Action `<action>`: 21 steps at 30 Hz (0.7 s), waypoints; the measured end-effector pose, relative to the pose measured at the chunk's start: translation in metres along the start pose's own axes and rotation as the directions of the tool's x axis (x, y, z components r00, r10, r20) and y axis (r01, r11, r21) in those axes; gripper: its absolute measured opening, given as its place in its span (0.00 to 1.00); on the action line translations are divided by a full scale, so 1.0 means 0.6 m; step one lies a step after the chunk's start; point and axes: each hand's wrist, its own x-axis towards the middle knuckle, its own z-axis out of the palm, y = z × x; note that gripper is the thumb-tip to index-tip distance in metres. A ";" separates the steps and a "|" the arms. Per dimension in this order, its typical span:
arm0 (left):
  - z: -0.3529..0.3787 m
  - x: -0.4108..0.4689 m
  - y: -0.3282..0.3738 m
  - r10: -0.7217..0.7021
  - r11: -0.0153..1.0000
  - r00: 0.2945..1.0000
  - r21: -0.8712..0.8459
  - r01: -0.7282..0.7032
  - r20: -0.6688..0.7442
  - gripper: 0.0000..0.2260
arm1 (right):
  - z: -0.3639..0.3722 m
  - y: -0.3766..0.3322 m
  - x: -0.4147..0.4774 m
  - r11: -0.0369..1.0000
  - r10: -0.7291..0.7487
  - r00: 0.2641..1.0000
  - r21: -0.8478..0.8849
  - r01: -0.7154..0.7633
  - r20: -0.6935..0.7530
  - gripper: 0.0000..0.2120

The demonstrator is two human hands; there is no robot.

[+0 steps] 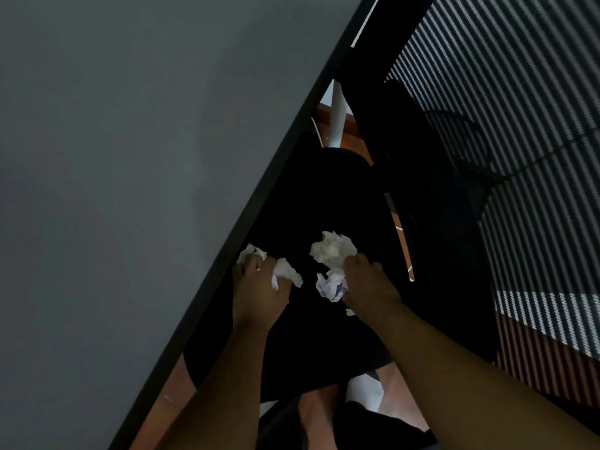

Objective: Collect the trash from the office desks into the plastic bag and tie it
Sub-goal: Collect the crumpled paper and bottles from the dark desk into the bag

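Both my hands reach down past the desk edge over a black plastic bag (324, 196). My left hand (259, 287) is closed around white crumpled tissue (287, 271), with bits sticking out on both sides of the fingers. My right hand (370, 284) grips a large white tissue wad (332, 250) and a crumpled paper ball with blue marks (331, 285). The trash is held over the dark bag; the bag's opening is too dark to make out.
A grey desk top (130, 157) with a black edge fills the left half. A mesh-backed office chair (519, 141) stands at the right. A white desk leg (337, 115) and reddish-brown floor (354, 131) show beyond the bag.
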 end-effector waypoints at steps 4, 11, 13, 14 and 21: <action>0.005 -0.005 -0.009 -0.064 0.996 0.997 -0.062 0.061 -0.042 0.07 | 0.006 0.001 -0.001 0.985 0.019 0.996 -0.168 -0.034 -0.089 0.17; 0.011 -0.003 -0.018 -0.055 0.994 0.998 -0.093 0.053 -0.016 0.12 | 0.002 -0.008 -0.008 0.902 -0.085 0.972 -0.432 -0.019 -0.220 0.20; 0.015 -0.002 -0.021 -0.045 0.995 0.999 -0.087 0.043 -0.027 0.14 | 0.006 -0.011 -0.004 0.847 -0.169 0.969 -0.529 0.050 -0.180 0.25; 0.015 -0.003 -0.021 -0.043 0.995 0.998 -0.088 0.039 -0.039 0.15 | 0.006 -0.014 0.001 0.827 -0.205 0.963 -0.557 0.075 -0.176 0.25; 0.012 -0.001 -0.017 -0.017 0.994 0.997 -0.107 0.009 -0.074 0.08 | 0.000 -0.006 0.055 0.821 -0.331 0.943 -0.502 0.272 -0.030 0.26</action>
